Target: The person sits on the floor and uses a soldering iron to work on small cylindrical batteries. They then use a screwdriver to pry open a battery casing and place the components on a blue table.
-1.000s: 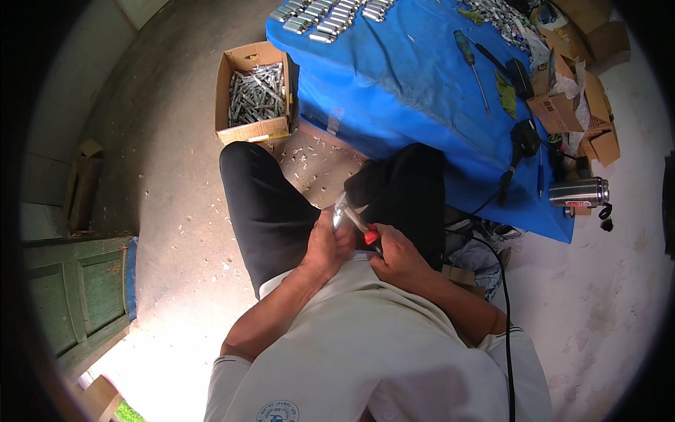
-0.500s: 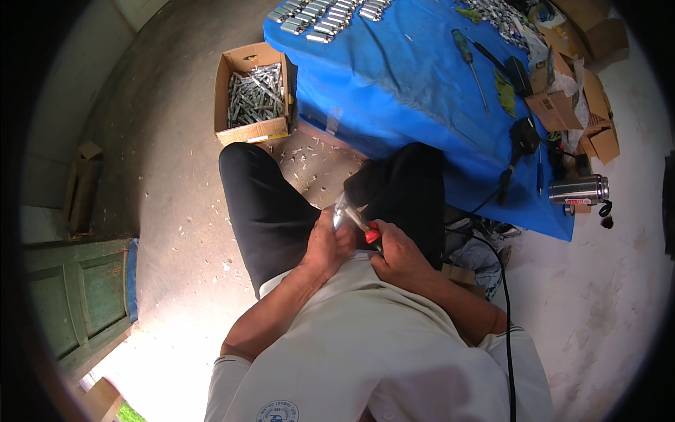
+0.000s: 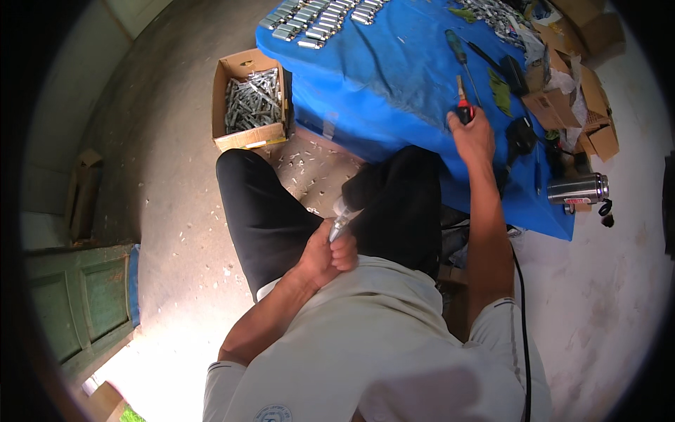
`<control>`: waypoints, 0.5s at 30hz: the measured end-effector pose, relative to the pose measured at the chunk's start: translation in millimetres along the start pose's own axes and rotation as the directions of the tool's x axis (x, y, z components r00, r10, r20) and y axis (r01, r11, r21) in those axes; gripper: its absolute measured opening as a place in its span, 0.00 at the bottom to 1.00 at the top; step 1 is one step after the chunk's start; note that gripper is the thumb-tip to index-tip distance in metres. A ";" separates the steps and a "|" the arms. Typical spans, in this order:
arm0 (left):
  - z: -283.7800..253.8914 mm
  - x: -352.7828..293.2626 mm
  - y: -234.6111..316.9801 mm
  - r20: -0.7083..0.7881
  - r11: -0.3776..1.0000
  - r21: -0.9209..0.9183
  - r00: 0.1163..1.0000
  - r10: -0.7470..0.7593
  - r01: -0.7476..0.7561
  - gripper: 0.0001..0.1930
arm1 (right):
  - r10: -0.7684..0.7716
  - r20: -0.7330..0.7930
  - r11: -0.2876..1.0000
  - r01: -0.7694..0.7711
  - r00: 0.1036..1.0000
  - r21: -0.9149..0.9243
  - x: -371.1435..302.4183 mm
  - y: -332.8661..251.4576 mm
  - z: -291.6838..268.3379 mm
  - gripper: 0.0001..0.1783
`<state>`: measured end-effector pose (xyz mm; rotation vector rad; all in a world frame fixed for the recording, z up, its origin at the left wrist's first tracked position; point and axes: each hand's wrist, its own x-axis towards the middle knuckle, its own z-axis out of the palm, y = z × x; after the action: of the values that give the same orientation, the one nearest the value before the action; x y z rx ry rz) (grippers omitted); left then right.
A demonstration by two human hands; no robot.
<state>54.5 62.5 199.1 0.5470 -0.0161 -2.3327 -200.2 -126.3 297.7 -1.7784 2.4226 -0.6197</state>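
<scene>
Near my lap, my left hand [image 3: 325,252] is closed round a small silver metal piece [image 3: 338,227], whose end sticks up past the fingers. Its lower part is hidden in the fist. My right hand [image 3: 476,138] is stretched out over the blue-covered table [image 3: 394,77], gripping a tool with a red and black handle [image 3: 463,110] and a narrow metal end pointing away from me. The exact kind of tool does not show. Just beyond the tool lies a screwdriver with a green handle [image 3: 457,46].
Rows of silver metal pieces [image 3: 320,27] lie at the table's far left. A cardboard box [image 3: 249,133] of metal parts stands on the floor. To the right are a black plug-like device [image 3: 521,135], a steel flask [image 3: 576,188] and torn cartons [image 3: 555,105]. A black cable [image 3: 524,316] runs beside my right arm.
My right hand has moved from the silver piece at my lap out to the right and forward over the table, taking the red-handled tool along. My left hand stays at my lap with the piece.
</scene>
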 end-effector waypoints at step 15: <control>8.7 -5.1 -2.0 -0.005 0.998 -0.039 0.999 -0.048 0.047 0.25 | -0.618 0.534 0.566 -0.145 0.576 0.811 -149.2 -30.6 28.5 0.11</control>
<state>53.1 66.1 208.6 0.5399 0.0453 -2.3724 -115.6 -3.3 256.4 -1.4859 0.9645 -0.5967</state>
